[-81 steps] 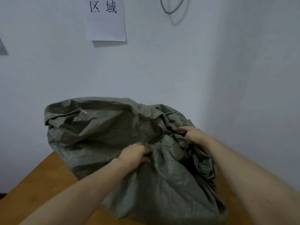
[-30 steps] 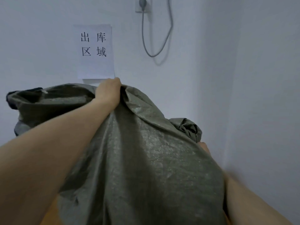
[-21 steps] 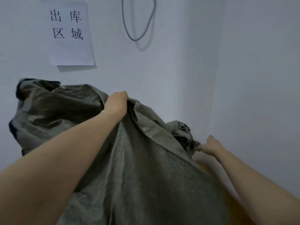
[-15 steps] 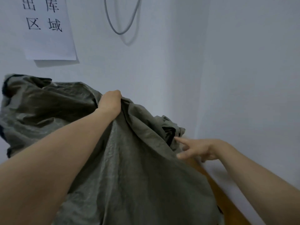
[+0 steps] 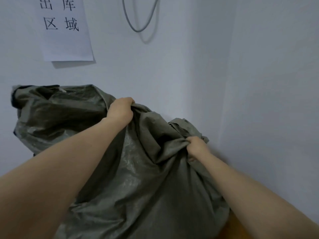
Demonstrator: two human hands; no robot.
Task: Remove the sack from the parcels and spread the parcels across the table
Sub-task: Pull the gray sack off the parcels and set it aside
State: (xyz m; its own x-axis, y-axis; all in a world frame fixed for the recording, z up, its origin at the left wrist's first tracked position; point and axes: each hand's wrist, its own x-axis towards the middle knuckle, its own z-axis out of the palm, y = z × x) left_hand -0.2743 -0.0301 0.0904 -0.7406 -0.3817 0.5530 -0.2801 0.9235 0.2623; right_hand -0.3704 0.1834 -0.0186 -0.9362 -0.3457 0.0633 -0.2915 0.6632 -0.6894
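A large grey-green woven sack (image 5: pixel 141 183) fills the lower middle of the head view, bulging and crumpled. My left hand (image 5: pixel 120 110) is clenched on a fold at the sack's upper edge and holds it raised. My right hand (image 5: pixel 196 146) is clenched on a bunched fold of the sack lower and to the right, near the wall corner. The parcels are hidden under the sack. Only a small strip of the wooden table (image 5: pixel 241 229) shows at the bottom right.
White walls meet in a corner (image 5: pixel 229 83) close behind and to the right of the sack. A paper sign with black characters (image 5: pixel 63 28) hangs on the back wall. A grey cable loop (image 5: pixel 139 23) hangs beside it.
My right hand, open and reaching half a second ago, has closed on a fold of the sack. My left hand keeps its grip on the raised upper edge.
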